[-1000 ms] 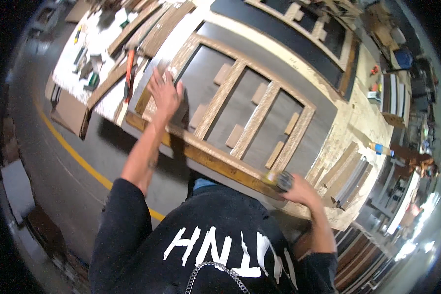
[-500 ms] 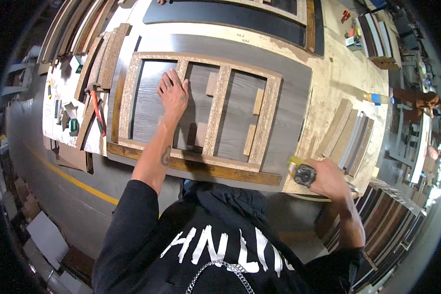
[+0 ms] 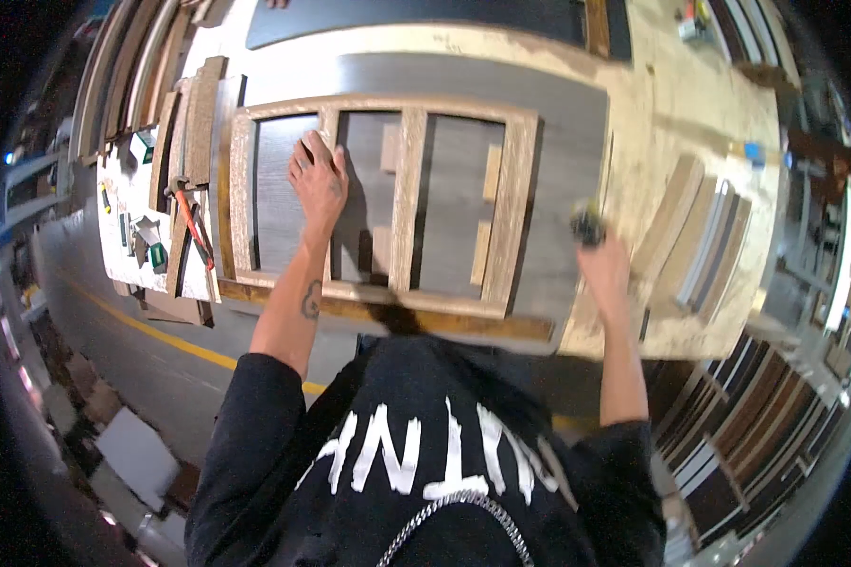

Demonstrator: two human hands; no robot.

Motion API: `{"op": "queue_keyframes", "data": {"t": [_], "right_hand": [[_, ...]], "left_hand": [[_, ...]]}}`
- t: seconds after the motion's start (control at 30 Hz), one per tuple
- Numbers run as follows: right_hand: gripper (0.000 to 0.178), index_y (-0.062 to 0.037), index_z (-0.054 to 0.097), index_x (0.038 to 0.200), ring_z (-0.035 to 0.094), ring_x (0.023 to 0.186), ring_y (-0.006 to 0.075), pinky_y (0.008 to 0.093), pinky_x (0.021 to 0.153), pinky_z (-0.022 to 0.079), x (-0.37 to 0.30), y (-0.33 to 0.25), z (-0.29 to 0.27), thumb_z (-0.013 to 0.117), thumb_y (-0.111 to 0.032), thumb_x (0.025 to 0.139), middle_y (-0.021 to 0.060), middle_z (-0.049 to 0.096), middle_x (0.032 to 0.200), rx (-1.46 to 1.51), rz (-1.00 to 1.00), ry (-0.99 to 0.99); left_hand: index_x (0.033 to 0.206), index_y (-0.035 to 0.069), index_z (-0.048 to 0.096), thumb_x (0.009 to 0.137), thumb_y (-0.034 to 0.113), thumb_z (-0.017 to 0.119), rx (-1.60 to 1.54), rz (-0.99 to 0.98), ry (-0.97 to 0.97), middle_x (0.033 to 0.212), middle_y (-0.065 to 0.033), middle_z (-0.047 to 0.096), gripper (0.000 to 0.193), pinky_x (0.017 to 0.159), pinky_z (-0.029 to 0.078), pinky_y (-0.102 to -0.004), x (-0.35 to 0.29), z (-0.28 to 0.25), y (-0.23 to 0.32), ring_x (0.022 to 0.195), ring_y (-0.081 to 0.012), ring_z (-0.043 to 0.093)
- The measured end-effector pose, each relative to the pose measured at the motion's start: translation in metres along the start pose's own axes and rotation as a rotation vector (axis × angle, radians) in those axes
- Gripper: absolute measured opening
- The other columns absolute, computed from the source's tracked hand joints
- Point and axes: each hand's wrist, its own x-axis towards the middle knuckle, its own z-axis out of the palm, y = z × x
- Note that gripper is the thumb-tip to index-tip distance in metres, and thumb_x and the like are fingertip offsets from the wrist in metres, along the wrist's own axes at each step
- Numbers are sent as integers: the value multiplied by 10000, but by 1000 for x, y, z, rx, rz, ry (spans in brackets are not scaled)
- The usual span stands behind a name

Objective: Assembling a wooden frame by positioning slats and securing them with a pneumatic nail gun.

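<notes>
My left hand (image 3: 318,181) lies with fingers stretched out over an upright strip of a chipboard frame (image 3: 409,198), near its upper left opening. The frame rests on a grey wood-grain panel (image 3: 565,189). My right hand (image 3: 603,265) is closed round a yellow and black nail gun (image 3: 587,225), blurred by motion, over the panel to the right of the frame. Short wooden blocks (image 3: 492,172) sit inside the frame's openings. A brown wooden strip (image 3: 388,314) runs along the panel's near edge.
A hammer (image 3: 191,222) with a red handle lies among chipboard strips (image 3: 203,113) on the left. Cut strips (image 3: 695,236) are bundled on the workbench (image 3: 671,326) at right. Beyond the panel lies a dark board (image 3: 416,26); fingertips show at its far edge.
My right hand has brought the nail gun up from the bench's near right edge to beside the frame. My left hand stays at the same part of the frame.
</notes>
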Motion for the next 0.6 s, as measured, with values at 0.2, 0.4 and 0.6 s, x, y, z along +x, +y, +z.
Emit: {"op": "queue_keyframes", "data": {"t": [0.2,0.4,0.6], "right_hand": [[745,77,276,1450,625,1033,438,476,883,524,21,-8,22,665,-226,891,318,599,1127,70,-62,140],[806,58,227,1493,587,1097,444,478,914,515,4,-8,50,683,-180,873,304,542,1240,103,-113,150],[819,110,294,1420,602,1105,427,459,936,509,18,-6,60,743,-203,811,323,570,1197,121,-28,307]], "left_hand": [[1464,22,373,1007,382,513,-51,43,16,1384,-310,417,599,1026,322,-587,3,11,-11,1235,-484,411],[1520,59,296,1031,424,442,-65,71,-65,1492,-333,307,628,1081,263,-611,-15,7,-27,1336,-512,329],[1519,61,266,1041,410,415,-65,34,-124,1497,-346,293,611,1088,258,-624,-25,-10,-4,1340,-535,332]]}}
